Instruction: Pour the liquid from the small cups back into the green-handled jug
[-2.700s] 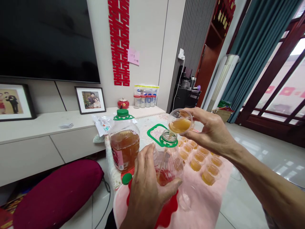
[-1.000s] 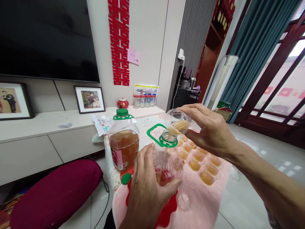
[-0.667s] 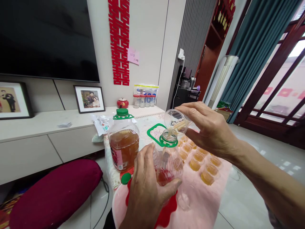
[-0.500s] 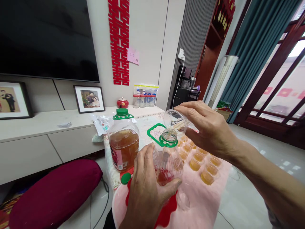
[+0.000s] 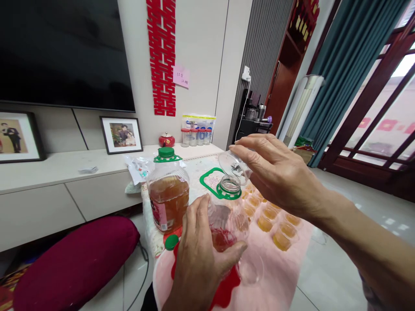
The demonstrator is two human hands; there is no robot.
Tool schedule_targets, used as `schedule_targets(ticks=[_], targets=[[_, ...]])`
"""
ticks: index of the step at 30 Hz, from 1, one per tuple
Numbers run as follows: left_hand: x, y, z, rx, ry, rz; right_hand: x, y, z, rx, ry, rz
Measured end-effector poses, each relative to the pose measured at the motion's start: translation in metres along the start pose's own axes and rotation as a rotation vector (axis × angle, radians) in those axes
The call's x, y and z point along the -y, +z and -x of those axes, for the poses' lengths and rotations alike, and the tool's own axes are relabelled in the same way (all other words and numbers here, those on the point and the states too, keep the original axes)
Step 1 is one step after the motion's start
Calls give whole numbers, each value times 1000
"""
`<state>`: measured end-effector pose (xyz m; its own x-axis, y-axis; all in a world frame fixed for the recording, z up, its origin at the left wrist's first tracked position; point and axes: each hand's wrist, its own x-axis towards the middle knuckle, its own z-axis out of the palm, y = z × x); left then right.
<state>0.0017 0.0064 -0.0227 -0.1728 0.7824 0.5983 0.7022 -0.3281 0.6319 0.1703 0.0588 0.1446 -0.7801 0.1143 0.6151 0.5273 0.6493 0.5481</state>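
Observation:
My left hand [image 5: 207, 246] is wrapped round the front of a clear plastic bottle [image 5: 235, 214], which stands uncapped with some brown liquid low inside. A green carry ring [image 5: 209, 183] circles the bottle's neck. In my right hand [image 5: 272, 166] is a clear plastic cup [image 5: 231, 166], tipped steeply with its rim at the bottle mouth; it looks nearly drained. Left of my hands stands a second bottle [image 5: 170, 194], fuller with brown liquid and closed by a green cap. A loose green cap [image 5: 171, 242] lies beside my left hand.
Several small cups of amber liquid [image 5: 282, 237] stand in rows at the right of the pink-covered table [image 5: 279, 280]. A clear round lid or dish [image 5: 251, 268] lies near the bottle. A red mat [image 5: 227, 289] is under the bottle. A maroon stool [image 5: 78, 263] stands at left.
My right hand has tipped the cup further over the bottle mouth and moved slightly left. The left hand and the bottle have stayed in place.

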Motion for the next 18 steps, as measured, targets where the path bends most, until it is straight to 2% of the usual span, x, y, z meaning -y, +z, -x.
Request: schedule_targets(ticks=[5,9,13,15,18], targets=[[-1,-2,-2,4,1,-6,1,1,-2,-12,-6,29],[-5,-11,-5,80,4,-26,0,1,1,-18,73,-4],[-5,-17,-7,113,27,-54,-2,-2,24,-52,296,-209],[-4,-17,-8,113,40,-61,2,-3,44,-78,465,-356],[-5,-16,-8,94,57,-74,20,-5,82,-46,770,-603]])
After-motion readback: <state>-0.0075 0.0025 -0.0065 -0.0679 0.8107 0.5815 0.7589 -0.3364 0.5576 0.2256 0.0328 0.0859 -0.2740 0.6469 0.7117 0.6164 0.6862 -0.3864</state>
